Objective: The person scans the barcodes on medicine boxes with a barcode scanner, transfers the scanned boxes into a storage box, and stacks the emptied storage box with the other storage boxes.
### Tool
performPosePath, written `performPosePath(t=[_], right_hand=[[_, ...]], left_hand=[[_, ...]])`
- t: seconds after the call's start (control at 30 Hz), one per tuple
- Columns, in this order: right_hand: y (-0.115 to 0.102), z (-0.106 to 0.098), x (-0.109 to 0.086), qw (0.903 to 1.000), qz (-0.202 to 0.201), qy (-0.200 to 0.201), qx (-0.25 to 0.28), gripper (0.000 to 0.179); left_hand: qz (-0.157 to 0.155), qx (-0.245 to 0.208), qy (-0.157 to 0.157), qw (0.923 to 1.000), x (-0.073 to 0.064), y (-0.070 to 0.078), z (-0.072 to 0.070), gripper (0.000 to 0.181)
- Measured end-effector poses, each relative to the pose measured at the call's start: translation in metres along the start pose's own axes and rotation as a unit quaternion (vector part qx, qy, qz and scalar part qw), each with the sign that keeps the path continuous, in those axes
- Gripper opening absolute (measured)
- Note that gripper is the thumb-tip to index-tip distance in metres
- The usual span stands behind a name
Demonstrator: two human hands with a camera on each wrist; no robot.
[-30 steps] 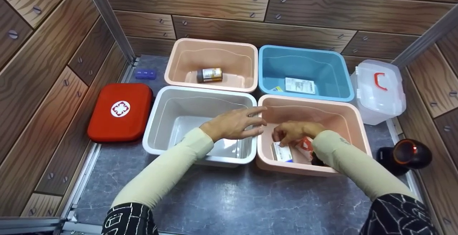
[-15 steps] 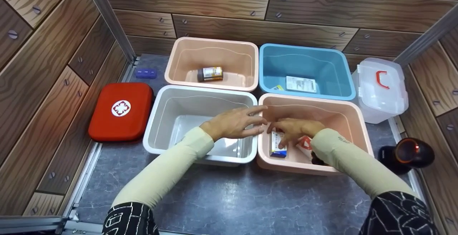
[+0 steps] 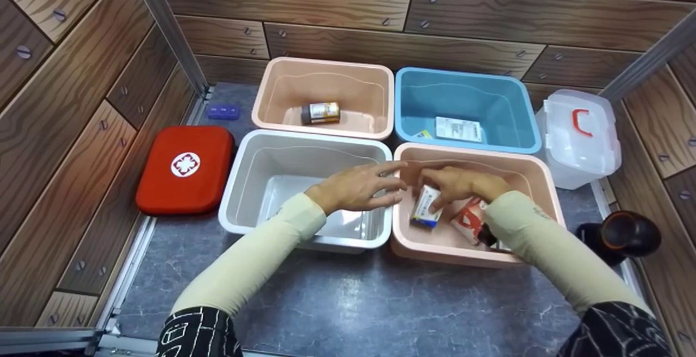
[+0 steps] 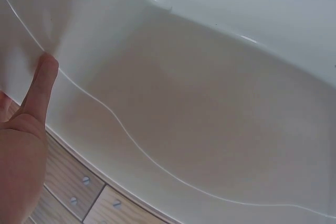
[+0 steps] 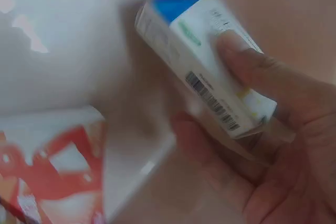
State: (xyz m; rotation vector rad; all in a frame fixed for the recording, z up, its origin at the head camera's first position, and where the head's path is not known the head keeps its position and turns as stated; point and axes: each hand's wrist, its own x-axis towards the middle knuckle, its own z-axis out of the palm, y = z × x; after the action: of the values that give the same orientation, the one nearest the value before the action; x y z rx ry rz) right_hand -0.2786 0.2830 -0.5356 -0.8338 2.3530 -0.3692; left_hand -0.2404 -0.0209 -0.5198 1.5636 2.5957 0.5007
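Observation:
In the head view my right hand (image 3: pixel 455 184) is inside the front right peach bin (image 3: pixel 530 175). It holds a small white and blue medicine box (image 3: pixel 426 207). Seen from the right wrist, the thumb lies across the printed face of the medicine box (image 5: pixel 184 40), with a barcode along its side; the fingers behind it are partly hidden. A red and white packet (image 3: pixel 468 220) lies beside the hand in this bin, next to a dark item (image 3: pixel 485 234) partly under the sleeve. My left hand (image 3: pixel 361 187) hovers with spread fingers over the right rim of the light grey bin (image 3: pixel 255 183).
Behind stand another peach bin (image 3: pixel 277 77) with a labelled bottle (image 3: pixel 322 112) and a blue bin (image 3: pixel 462 88) holding a white box (image 3: pixel 458 129). A red first-aid case (image 3: pixel 163 177) sits left. At right are a clear lidded box (image 3: pixel 579 145) and a black scanner (image 3: pixel 628 237).
My right hand has shifted back and slightly right within the peach bin, and the medicine box has turned and tilted with it. The scanner's red light has gone off. My left hand has stayed put.

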Motion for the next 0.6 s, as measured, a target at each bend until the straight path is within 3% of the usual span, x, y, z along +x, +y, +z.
performPosePath(t=[0.17, 0.37, 0.53, 0.6], right_hand=[[-0.008, -0.022, -0.028, 0.9982, -0.031, 0.039, 0.032, 0.030], [-0.017, -0.039, -0.064, 0.9882, -0.043, 0.120, 0.085, 0.032], [-0.014, -0.041, -0.085, 0.9786, -0.056, 0.190, 0.056, 0.036], [-0.012, -0.041, -0.091, 0.9748, -0.040, 0.214, 0.050, 0.036]], left_hand=[[0.003, -0.003, 0.002, 1.0000, 0.002, 0.000, 0.000, 0.044], [-0.002, -0.004, 0.001, 1.0000, 0.002, 0.000, 0.000, 0.044], [0.002, 0.000, 0.003, 1.0000, 0.002, -0.001, 0.002, 0.043], [0.005, 0.001, 0.005, 1.0000, 0.002, -0.001, 0.002, 0.042]])
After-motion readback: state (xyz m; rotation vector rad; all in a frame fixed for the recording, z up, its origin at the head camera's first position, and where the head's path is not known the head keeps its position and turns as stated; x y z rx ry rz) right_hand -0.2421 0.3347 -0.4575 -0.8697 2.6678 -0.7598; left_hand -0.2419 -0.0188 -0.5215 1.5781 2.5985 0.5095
